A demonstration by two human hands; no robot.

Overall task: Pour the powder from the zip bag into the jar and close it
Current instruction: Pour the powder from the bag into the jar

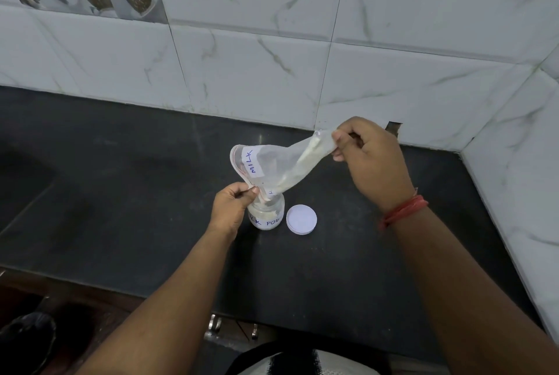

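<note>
A clear zip bag [278, 163] with a white label reading "MILK" is tipped over a small clear jar [267, 214] on the dark counter. White powder runs down inside the bag toward its open mouth, which points into the jar's opening. My left hand [231, 206] pinches the bag's mouth edge just left of the jar. My right hand [372, 160] holds the bag's bottom corner raised, up and to the right. The jar has a handwritten label and some powder inside. Its white round lid [301, 219] lies flat on the counter right beside the jar.
The black stone counter [136, 193] meets white marbled wall tiles [272, 57] at the back and on the right. A red thread band [403, 211] circles my right wrist. The counter's front edge runs near the bottom, with metal hooks [216, 324] below it.
</note>
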